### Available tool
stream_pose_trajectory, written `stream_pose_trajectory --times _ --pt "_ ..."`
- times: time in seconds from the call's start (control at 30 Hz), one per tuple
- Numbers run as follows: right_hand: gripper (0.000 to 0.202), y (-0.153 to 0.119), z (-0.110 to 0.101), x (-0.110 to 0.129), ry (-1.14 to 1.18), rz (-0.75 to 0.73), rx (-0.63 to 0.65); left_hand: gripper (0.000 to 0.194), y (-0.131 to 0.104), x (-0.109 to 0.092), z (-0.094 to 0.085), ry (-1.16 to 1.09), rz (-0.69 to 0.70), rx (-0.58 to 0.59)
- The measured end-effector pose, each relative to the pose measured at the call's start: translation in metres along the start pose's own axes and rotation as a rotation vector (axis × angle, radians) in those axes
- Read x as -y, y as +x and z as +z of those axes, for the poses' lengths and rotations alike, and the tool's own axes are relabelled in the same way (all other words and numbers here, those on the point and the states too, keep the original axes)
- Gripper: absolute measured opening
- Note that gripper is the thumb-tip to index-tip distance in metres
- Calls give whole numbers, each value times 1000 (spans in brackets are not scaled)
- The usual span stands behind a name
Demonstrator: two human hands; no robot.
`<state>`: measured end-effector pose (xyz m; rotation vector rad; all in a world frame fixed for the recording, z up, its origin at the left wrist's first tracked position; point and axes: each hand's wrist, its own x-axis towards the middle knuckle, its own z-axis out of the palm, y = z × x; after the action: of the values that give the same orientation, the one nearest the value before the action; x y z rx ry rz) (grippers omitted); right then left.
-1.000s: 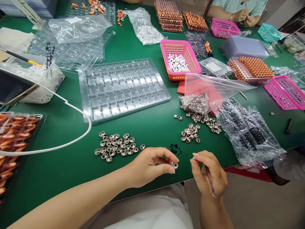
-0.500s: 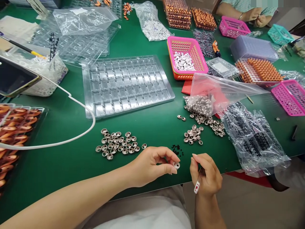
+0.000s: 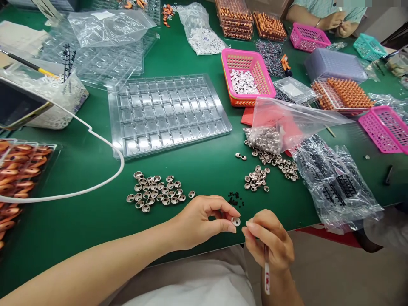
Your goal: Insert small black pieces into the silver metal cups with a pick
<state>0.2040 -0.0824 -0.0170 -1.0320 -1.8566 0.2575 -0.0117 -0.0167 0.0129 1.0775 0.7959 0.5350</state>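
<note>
Your right hand (image 3: 270, 242) has moved closer to the 1 silver cup (image 3: 236, 221) that your left hand (image 3: 207, 221) pinches in nearly closed fingers over the green surface (image 3: 79, 221). Your right fingers curl tightly around a thin stick (image 3: 267, 276); black bits (image 3: 235, 199) lie near the cup.

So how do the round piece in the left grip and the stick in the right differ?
Shape: the round piece is small and squat; the stick is long and thin.
Colour: the round piece is silvery, dark-centred; the stick's near end is white with red marks.
Hold: the round piece is pinched at the tip of the left grip; the stick runs through the right grip.
Shared: both are held.
</note>
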Motion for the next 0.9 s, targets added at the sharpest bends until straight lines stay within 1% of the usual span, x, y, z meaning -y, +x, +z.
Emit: stream_pose_trajectory --times 0.1,0.23,0.33,0.47,0.6,0.77,0.9 --pt "37 4 -1 1 28 -63 71 18 0 0 0 47 46 13" --pt "31 9 -2 0 16 -120 124 14 -2 0 -1 163 147 42" --pt "30 12 -5 -1 5 -160 157 13 -3 0 -2 252 231 51" --pt "29 16 -11 -1 -43 -239 237 12 -3 0 -1 336 300 66" --pt "27 17 -15 -1 -49 -256 317 12 -4 -1 0 378 371 95" --pt "27 17 -17 1 -26 -257 373 14 -5 -1 2 399 381 115" --pt "29 17 -14 0 -9 -276 362 14 -6 2 1 412 377 117"
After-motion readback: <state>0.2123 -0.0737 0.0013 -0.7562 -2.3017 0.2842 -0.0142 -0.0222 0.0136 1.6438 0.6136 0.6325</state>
